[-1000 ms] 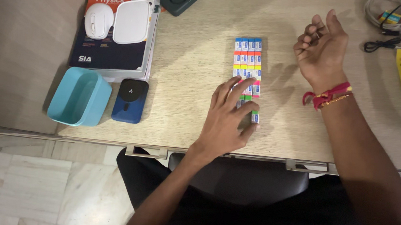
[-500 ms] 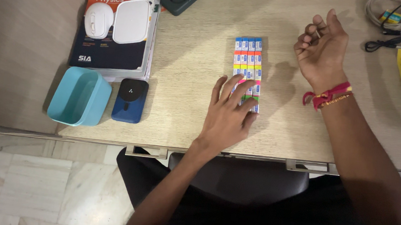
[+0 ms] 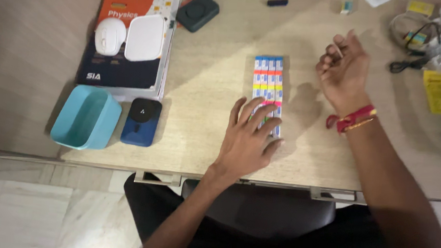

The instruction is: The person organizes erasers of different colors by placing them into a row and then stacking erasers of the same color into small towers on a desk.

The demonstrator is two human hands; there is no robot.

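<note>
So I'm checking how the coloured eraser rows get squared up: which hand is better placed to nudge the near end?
Left, probably. The left hand already lies flat on the near end of the eraser block, while the right hand is raised and curled beside it, touching nothing.

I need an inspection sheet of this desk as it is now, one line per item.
Surface: wooden desk, lit.
Job's things: eraser block, coloured rows, flat.
Clutter: book with white mouse and white case; teal tub; blue device; yellow leaflet.
Grippers: left hand flat on the block's near end; right hand curled, holding nothing visible.
Cables: black cable, far right.
Surroundings: tiled floor.
</note>
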